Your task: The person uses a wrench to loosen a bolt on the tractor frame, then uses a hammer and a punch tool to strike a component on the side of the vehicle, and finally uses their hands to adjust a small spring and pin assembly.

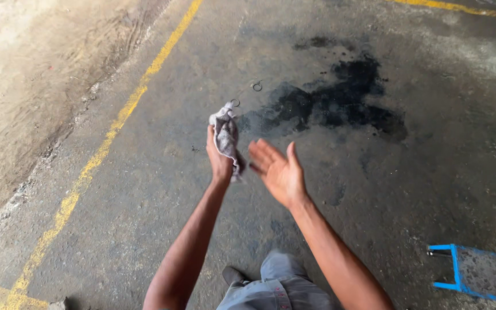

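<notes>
- the concrete floor (144, 189) fills my view, grey and stained, with a yellow line (110, 129) running up its left side.
- a dark oily patch (340, 100) lies on the floor ahead of the hands, well apart from them.
- a small blue frame (472, 272) sits on the floor at lower right.
- my right hand (279, 171) is open, fingers spread, palm turned toward the cloth, just beside it and holding nothing.
- my left hand (218, 158) is clamped on a grey rag (226, 138), held up in front of me above the floor.
- the rag's long axis runs roughly up and down; its bunched end points up and away from me, and a loose tail hangs by the wrist.
- to wipe well, i judge the rag should be drawn firmly across the open palm and between the fingers, with a fresh fold turned out.
- two small metal rings (256, 86) lie on the floor beyond the rag.
</notes>
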